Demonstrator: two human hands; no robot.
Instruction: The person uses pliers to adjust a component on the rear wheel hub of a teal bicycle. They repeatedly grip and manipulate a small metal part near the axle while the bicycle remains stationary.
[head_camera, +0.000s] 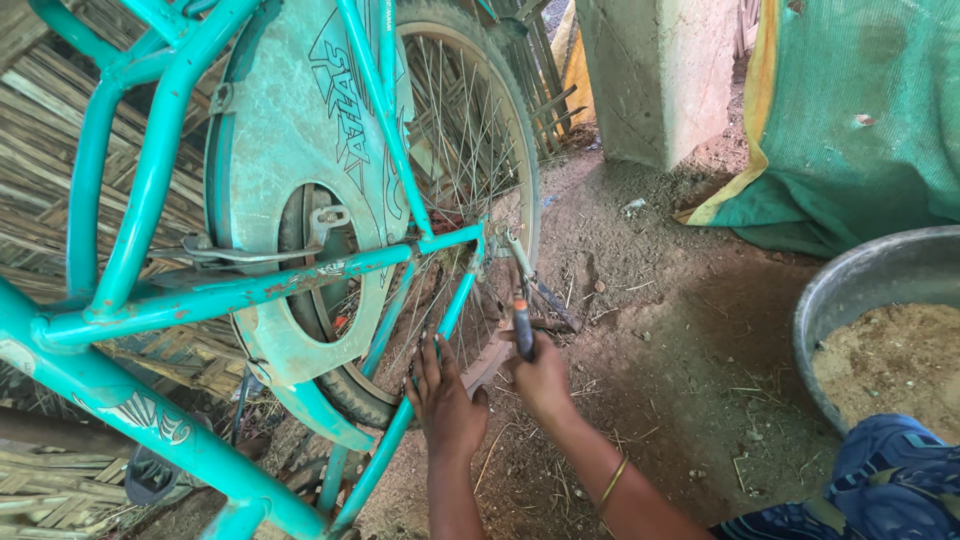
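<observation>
A teal bicycle (150, 300) stands upside down on the dirt, its rear wheel (470, 150) and dusty chain guard (300, 130) in the middle of the head view. My left hand (445, 400) lies flat, fingers spread, against the tyre and a teal frame stay near the ground. My right hand (540, 378) grips the dark handle of a metal tool (520, 300), pliers or a spanner. The tool's head reaches up to the nut at the rear axle (497, 235). A thin bangle circles my right wrist.
A large metal basin (850, 290) holding sandy material sits at the right. Green netting (850, 110) hangs behind it beside a concrete pillar (655, 70). Woven cane matting (40, 170) lies at the left. My blue-clad knee (880, 490) shows at the lower right.
</observation>
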